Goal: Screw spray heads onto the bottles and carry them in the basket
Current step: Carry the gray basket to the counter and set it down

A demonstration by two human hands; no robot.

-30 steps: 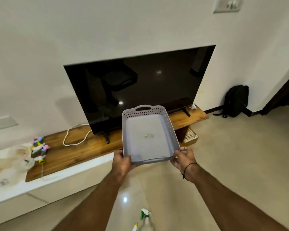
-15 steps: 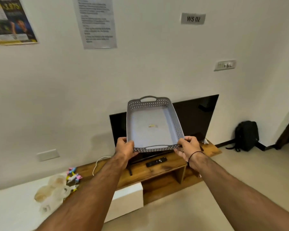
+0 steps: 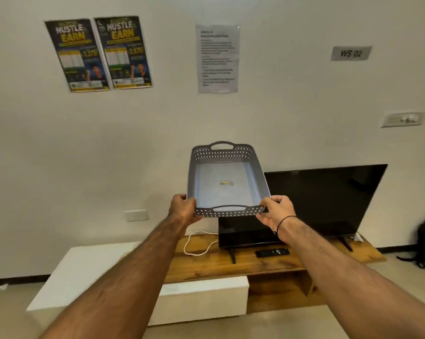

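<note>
Above the television [image 3: 324, 204], both hands — left hand [image 3: 183, 207], right hand [image 3: 276, 211] — clamp the basket [image 3: 227, 152] by its near corners; tilted so, anything loaded could slide out.

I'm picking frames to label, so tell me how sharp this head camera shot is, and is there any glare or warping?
Head view: the basket and both hands, left hand and right hand, are fairly sharp; the posters read partly, but the paper notice is too soft; wide-angle bending tilts the wall items; the television shows faint reflections, no harsh glare.
</note>
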